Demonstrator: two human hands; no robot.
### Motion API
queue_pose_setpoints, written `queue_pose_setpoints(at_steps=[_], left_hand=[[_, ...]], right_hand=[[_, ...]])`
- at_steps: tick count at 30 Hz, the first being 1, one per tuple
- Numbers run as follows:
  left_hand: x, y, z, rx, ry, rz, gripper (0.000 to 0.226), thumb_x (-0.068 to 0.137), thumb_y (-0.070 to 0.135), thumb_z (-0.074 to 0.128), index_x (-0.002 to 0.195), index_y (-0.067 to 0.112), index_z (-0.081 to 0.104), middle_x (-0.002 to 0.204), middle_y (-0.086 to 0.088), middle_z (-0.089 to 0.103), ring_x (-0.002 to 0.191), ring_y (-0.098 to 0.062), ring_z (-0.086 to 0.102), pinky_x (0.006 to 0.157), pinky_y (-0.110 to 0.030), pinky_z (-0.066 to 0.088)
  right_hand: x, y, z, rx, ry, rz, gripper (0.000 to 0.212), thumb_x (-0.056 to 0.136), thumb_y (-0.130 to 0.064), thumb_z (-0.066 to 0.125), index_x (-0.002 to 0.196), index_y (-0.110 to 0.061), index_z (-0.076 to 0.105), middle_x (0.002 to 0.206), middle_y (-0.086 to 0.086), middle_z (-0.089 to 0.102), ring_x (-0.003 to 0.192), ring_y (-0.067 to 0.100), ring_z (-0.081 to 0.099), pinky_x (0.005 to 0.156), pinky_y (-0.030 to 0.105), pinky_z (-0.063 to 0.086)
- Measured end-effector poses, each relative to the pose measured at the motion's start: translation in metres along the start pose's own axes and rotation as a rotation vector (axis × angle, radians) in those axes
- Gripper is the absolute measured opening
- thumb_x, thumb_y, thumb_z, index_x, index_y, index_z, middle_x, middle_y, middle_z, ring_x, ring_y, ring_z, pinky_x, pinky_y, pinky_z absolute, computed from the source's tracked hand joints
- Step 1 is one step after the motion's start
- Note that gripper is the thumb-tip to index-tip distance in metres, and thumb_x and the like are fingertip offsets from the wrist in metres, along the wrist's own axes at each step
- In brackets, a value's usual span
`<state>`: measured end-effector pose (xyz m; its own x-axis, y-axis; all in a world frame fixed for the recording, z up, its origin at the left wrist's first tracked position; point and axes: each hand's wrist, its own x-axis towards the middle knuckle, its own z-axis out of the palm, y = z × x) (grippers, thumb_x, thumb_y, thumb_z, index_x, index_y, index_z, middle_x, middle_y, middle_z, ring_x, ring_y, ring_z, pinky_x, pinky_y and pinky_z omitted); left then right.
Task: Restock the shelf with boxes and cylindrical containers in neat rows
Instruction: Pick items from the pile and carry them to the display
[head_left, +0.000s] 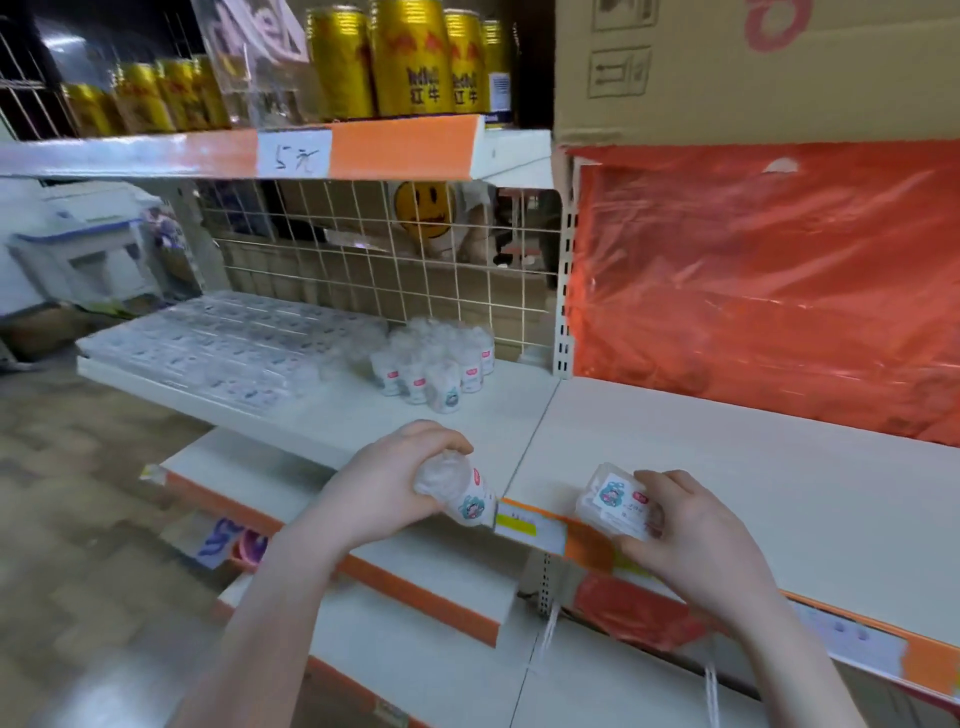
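A tub (457, 493) was gripped on its side in the left hand (395, 483), a flat box (615, 501) pinched in the right hand (701, 535) — both held at the shelf (727, 457) edge, probably for placing. Tubs (436, 364) were clustered at the back, boxes (223, 343) rowed to their left.

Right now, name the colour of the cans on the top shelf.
Gold, red print, on the cans; head view.

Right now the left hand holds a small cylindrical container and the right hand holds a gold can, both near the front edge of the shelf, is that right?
Not quite. The right hand holds a small clear box with a cartoon sticker, not a gold can. The head view shows it. The left hand does hold a small cylindrical container, both near the front edge of the shelf.
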<state>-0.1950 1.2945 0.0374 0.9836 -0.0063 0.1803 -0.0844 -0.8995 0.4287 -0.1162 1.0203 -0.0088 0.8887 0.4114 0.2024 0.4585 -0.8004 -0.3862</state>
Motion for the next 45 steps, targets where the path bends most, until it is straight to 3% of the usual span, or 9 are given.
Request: queue_pose_setpoints(at_steps=[3, 8, 13, 20, 24, 28, 31, 36, 45], left_hand=[[0.005, -0.026, -0.012, 0.018, -0.017, -0.019, 0.049, 0.072, 0.011, 0.072, 0.116, 0.029, 0.059, 0.114, 0.017, 0.051, 0.107, -0.001, 0.049, 0.084, -0.004, 0.033], [0.029, -0.068, -0.03, 0.038, -0.045, -0.032, 0.052, 0.073, 0.008, 0.067, 0.117, 0.032, 0.058, 0.12, 0.018, 0.051, 0.112, -0.002, 0.049, 0.091, -0.016, 0.038], [0.076, -0.1, -0.044, 0.085, -0.049, 0.049, 0.053, 0.074, 0.003, 0.064, 0.119, 0.03, 0.058, 0.124, 0.016, 0.052, 0.119, 0.0, 0.042, 0.087, 0.001, 0.025], [0.119, -0.144, -0.052, 0.157, -0.134, 0.099, 0.059, 0.077, 0.005, 0.065, 0.123, 0.041, 0.051, 0.122, 0.031, 0.04, 0.123, 0.005, 0.031, 0.091, -0.003, 0.02], [0.129, -0.17, -0.058, 0.169, -0.178, 0.096, 0.061, 0.078, 0.005, 0.064, 0.124, 0.042, 0.05, 0.13, 0.028, 0.042, 0.125, 0.003, 0.033, 0.09, -0.003, 0.019], [0.136, -0.195, -0.063, 0.177, -0.203, 0.115, 0.06, 0.08, 0.005, 0.064, 0.125, 0.042, 0.05, 0.124, 0.033, 0.041, 0.118, 0.009, 0.031, 0.085, 0.003, 0.022], [0.142, -0.21, -0.07, 0.163, -0.222, 0.157, 0.056, 0.08, 0.01, 0.067, 0.123, 0.043, 0.052, 0.126, 0.031, 0.045, 0.115, 0.011, 0.034, 0.084, -0.004, 0.028], [0.154, -0.229, -0.084, 0.192, -0.273, 0.252, 0.048, 0.08, 0.018, 0.069, 0.123, 0.035, 0.056, 0.129, 0.021, 0.052, 0.121, -0.001, 0.044, 0.1, -0.023, 0.036], [0.169, -0.25, -0.087, 0.241, -0.342, 0.373, 0.042, 0.08, 0.02, 0.065, 0.118, 0.035, 0.057, 0.122, 0.017, 0.057, 0.112, -0.007, 0.051, 0.091, -0.031, 0.043]], right_hand=[[0.017, -0.021, 0.012, 0.0, 0.004, -0.002, 0.06, 0.071, -0.036, 0.069, 0.126, -0.02, 0.052, 0.109, 0.0, 0.055, 0.104, 0.02, 0.055, 0.08, 0.03, 0.042], [0.061, -0.05, 0.038, 0.007, -0.023, 0.003, 0.062, 0.07, -0.037, 0.07, 0.126, -0.019, 0.051, 0.111, 0.0, 0.055, 0.107, 0.02, 0.054, 0.083, 0.029, 0.041], [0.108, -0.059, 0.056, 0.042, -0.003, 0.027, 0.057, 0.07, -0.034, 0.071, 0.121, -0.019, 0.054, 0.108, 0.0, 0.055, 0.1, 0.019, 0.056, 0.08, 0.03, 0.043], [0.158, -0.072, 0.066, 0.014, -0.054, 0.026, 0.059, 0.073, -0.037, 0.068, 0.127, -0.021, 0.049, 0.111, -0.002, 0.052, 0.104, 0.016, 0.054, 0.075, 0.022, 0.036], [0.17, -0.083, 0.073, 0.014, -0.065, 0.039, 0.058, 0.072, -0.036, 0.069, 0.125, -0.02, 0.05, 0.11, -0.002, 0.052, 0.102, 0.015, 0.053, 0.071, 0.021, 0.033], [0.177, -0.096, 0.078, 0.02, -0.037, 0.063, 0.056, 0.07, -0.032, 0.071, 0.122, -0.019, 0.053, 0.106, -0.002, 0.052, 0.099, 0.017, 0.054, 0.068, 0.02, 0.031], [0.18, -0.11, 0.079, 0.013, 0.017, 0.095, 0.057, 0.07, -0.03, 0.072, 0.123, -0.018, 0.053, 0.107, 0.0, 0.054, 0.099, 0.018, 0.055, 0.072, 0.022, 0.035], [0.181, -0.137, 0.085, 0.011, 0.063, 0.149, 0.061, 0.069, -0.031, 0.073, 0.126, -0.019, 0.052, 0.108, -0.001, 0.054, 0.098, 0.019, 0.056, 0.073, 0.025, 0.038], [0.183, -0.169, 0.096, 0.032, 0.108, 0.21, 0.058, 0.069, -0.03, 0.074, 0.123, -0.02, 0.054, 0.105, -0.003, 0.054, 0.093, 0.017, 0.056, 0.069, 0.023, 0.035]])
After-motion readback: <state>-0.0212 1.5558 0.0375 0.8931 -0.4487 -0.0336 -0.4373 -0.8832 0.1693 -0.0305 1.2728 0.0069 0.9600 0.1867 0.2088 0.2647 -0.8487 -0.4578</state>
